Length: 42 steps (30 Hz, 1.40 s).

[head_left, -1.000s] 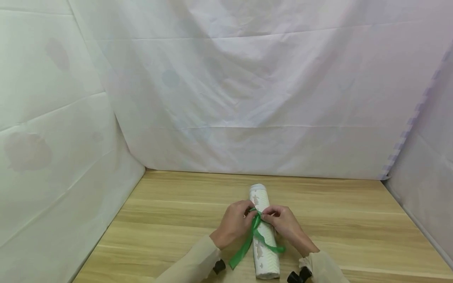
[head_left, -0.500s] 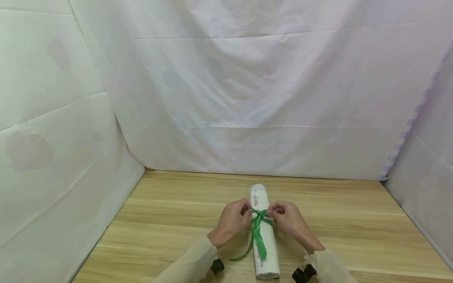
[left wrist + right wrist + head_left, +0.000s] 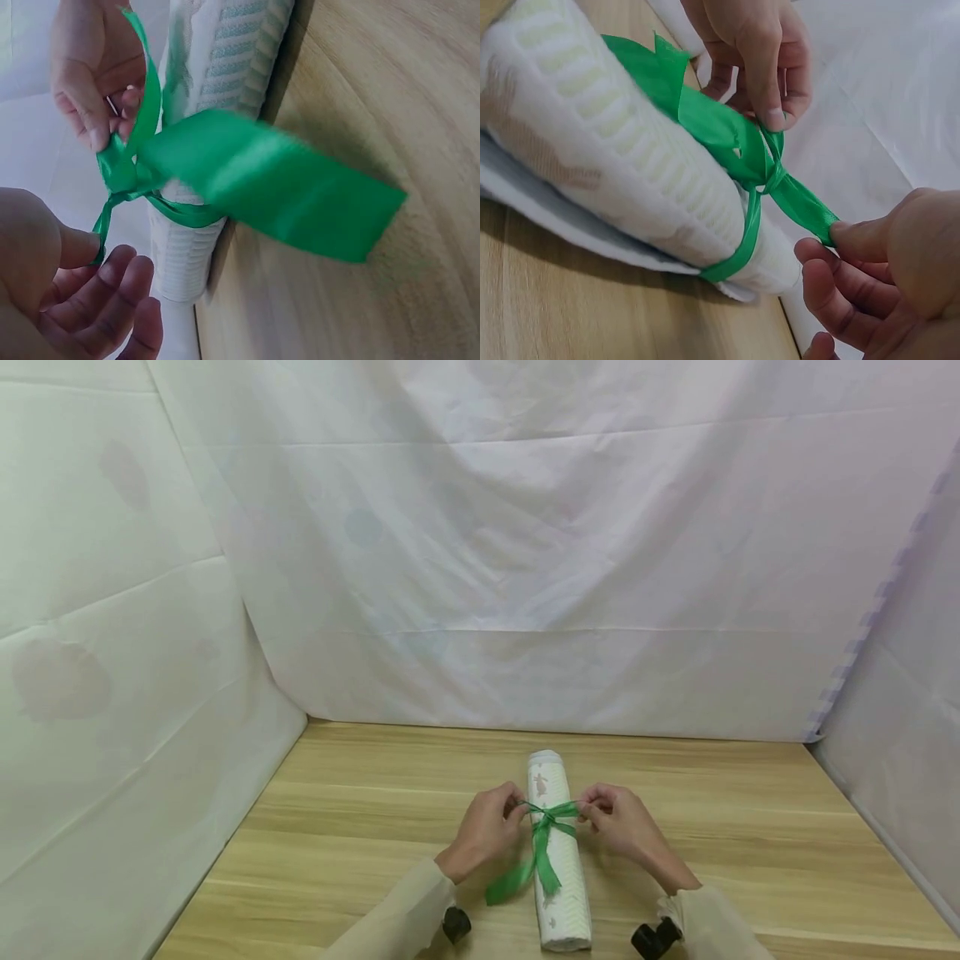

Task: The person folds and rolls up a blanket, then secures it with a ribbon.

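Head view: the roll (image 3: 557, 860) lies lengthwise at lower centre of the frame on the worktop (image 3: 360, 827), a green ribbon (image 3: 543, 852) knotted round its middle. My left hand (image 3: 483, 831) pinches one ribbon loop left of the knot (image 3: 546, 815); my right hand (image 3: 626, 828) pinches the other loop on the right. Both grips are clamped on ribbon. Two tails trail toward the lower edge. To seat the knot well, I judge the pull should be level, equal and outward, keeping it centred on top.
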{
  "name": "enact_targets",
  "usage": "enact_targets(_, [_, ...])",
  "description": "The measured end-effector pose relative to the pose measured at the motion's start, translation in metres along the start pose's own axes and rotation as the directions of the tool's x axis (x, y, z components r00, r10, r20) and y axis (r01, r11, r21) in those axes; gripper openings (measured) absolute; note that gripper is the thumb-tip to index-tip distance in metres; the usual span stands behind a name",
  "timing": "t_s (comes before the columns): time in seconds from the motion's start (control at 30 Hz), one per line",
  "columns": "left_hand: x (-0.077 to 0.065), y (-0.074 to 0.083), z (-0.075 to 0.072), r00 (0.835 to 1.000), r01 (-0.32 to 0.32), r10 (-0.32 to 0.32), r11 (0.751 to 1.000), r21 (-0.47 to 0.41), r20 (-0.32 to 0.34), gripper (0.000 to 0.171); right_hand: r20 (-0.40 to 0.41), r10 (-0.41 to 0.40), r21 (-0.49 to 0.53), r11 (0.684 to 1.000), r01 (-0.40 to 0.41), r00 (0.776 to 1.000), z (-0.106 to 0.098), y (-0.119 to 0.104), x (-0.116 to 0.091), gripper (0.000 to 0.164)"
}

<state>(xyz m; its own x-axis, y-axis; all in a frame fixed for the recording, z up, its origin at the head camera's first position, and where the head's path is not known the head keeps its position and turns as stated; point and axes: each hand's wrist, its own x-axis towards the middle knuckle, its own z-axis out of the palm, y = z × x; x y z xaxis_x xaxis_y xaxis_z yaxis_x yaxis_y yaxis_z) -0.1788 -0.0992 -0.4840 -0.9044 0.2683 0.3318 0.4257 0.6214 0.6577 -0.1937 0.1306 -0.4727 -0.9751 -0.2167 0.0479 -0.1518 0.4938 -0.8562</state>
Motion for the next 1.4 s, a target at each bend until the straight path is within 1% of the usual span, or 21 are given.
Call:
enact_targets(0.1, [0.001,-0.003,-0.001,0.998,0.051,-0.049,0.998,-0.037,0.037,0.006,0.000,0.011,-0.009,1.000,-0.011,1.000,-0.002,0.004,0.000,0.008])
enact_targets(0.23, [0.001,-0.008,-0.002,0.989,0.124,-0.116,0.988,-0.090,0.086,0.006,0.002,0.001,-0.027,1.000,-0.001,1.000,-0.004,0.010,0.001,0.009])
enact_targets(0.33, [0.001,-0.013,-0.001,0.979,0.179,-0.162,0.973,-0.143,0.124,0.007,0.012,-0.004,-0.026,1.000,0.004,1.000,-0.005,0.014,0.001,0.009])
enact_targets(0.43, [0.001,-0.018,0.000,0.967,0.229,-0.202,0.957,-0.179,0.157,0.008,0.028,0.016,-0.006,1.000,-0.016,0.999,-0.004,0.019,0.000,0.010])
enact_targets(0.53, [0.001,-0.023,0.001,0.954,0.268,-0.232,0.943,-0.195,0.188,0.010,0.044,0.044,0.013,0.999,-0.044,0.998,-0.003,0.025,-0.001,0.010])
enact_targets(0.67, [-0.001,-0.028,0.002,0.938,0.311,-0.265,0.927,-0.208,0.225,0.012,0.060,0.059,0.020,0.998,-0.060,0.996,-0.001,0.033,-0.002,0.010])
enact_targets(0.8, [-0.003,-0.031,0.003,0.927,0.328,-0.271,0.920,-0.212,0.259,0.013,0.101,0.058,0.047,0.997,-0.063,0.993,0.001,0.043,-0.002,0.010])
enact_targets(0.97, [-0.006,-0.035,0.005,0.918,0.342,-0.263,0.905,-0.255,0.296,0.013,0.167,0.017,0.076,0.997,-0.031,0.986,0.001,0.056,-0.002,0.012])
enact_targets(1.03, [-0.006,-0.036,0.005,0.918,0.345,-0.261,0.896,-0.278,0.299,0.014,0.186,-0.005,0.085,0.996,-0.011,0.983,0.000,0.059,-0.002,0.013])
enact_targets(1.17, [-0.004,-0.038,0.005,0.918,0.347,-0.259,0.892,-0.291,0.301,0.014,0.210,-0.029,0.113,0.994,0.006,0.977,-0.001,0.065,0.000,0.016])
enact_targets(1.3, [-0.003,-0.039,0.004,0.916,0.349,-0.258,0.889,-0.297,0.306,0.014,0.229,-0.040,0.143,0.990,0.007,0.973,-0.002,0.067,0.001,0.017])
enact_targets(1.4, [-0.003,-0.039,0.004,0.919,0.343,-0.251,0.889,-0.303,0.304,0.015,0.236,-0.043,0.155,0.988,0.006,0.971,-0.002,0.067,0.003,0.017])
